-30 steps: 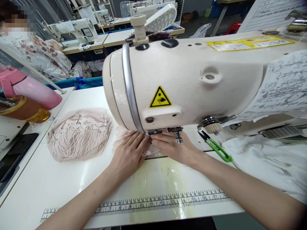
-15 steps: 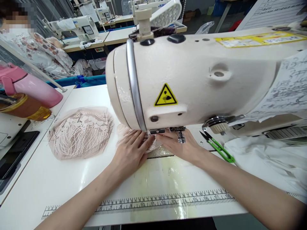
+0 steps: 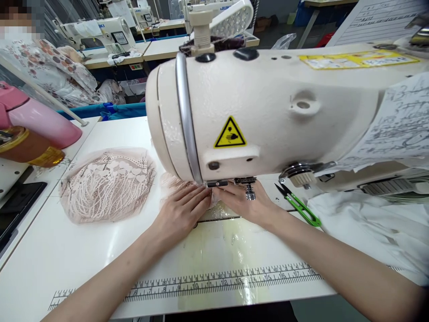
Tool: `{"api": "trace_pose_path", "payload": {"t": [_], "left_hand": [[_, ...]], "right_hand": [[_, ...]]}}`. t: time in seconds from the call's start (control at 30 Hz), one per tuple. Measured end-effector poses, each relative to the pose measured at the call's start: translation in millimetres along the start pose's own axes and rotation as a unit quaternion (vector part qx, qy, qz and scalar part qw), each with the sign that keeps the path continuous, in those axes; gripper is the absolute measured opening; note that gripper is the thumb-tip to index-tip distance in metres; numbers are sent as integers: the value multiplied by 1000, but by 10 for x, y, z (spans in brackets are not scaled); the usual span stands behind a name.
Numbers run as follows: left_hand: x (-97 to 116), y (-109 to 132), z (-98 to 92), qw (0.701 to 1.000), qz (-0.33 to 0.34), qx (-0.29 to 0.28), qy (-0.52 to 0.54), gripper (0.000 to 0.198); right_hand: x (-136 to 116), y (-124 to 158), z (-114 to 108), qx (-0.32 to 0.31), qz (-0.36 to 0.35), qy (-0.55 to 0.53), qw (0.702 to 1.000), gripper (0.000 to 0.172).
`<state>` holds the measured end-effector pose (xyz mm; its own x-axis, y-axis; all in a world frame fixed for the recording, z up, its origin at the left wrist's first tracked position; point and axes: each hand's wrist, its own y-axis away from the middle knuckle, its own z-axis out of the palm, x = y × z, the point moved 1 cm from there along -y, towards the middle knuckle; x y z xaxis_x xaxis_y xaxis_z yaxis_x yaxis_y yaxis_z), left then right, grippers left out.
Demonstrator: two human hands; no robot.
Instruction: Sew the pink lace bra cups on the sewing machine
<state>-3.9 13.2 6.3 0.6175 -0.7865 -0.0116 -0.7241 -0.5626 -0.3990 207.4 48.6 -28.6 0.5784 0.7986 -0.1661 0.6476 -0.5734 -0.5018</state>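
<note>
My left hand [image 3: 182,210] lies flat on a pale pink lace piece [image 3: 169,184], fingers stretched out and close together beneath the sewing machine head [image 3: 268,98]. From the other side my right hand [image 3: 246,201] reaches in, its fingers extended over the edge of the same lace near the presser area. Its fingertips nearly meet those of my left hand and are partly hidden by the machine's metal parts. The needle is out of sight behind the head. Left of my hands, a second pile of pink lace with fringe-like threads [image 3: 107,188] rests on the white table [image 3: 144,250].
Green thread snips [image 3: 300,206] and white cloth [image 3: 372,223] lie right of my right hand. A pink bottle [image 3: 43,120], an amber jar [image 3: 31,147] and a dark phone [image 3: 20,210] are at left. A ruler strip [image 3: 194,286] runs along the front. Another person [image 3: 50,71] sits beyond.
The whole view has shifted slightly left. My left hand's fingers have drawn closer together and its thumb is tucked in. My right hand stays nearly in place by the presser area.
</note>
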Motion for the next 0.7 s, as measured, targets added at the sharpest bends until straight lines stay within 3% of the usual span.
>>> {"api": "trace_pose_path", "payload": {"t": [0.17, 0.3, 0.57, 0.7], "left_hand": [[-19, -2, -44, 1000, -12, -8, -3, 20], [-18, -12, -60, 1000, -22, -5, -20, 19], [38, -20, -65, 997, -66, 33, -2, 16], [58, 11, -72, 995, -62, 77, 25, 23]], "right_hand": [[-212, -103, -208, -3, -36, 156, 987, 32], [-282, -142, -237, 7, -63, 172, 983, 24], [-160, -119, 6, 8, -24, -15, 1000, 17], [-174, -139, 12, 20, -18, -98, 995, 21]]}}
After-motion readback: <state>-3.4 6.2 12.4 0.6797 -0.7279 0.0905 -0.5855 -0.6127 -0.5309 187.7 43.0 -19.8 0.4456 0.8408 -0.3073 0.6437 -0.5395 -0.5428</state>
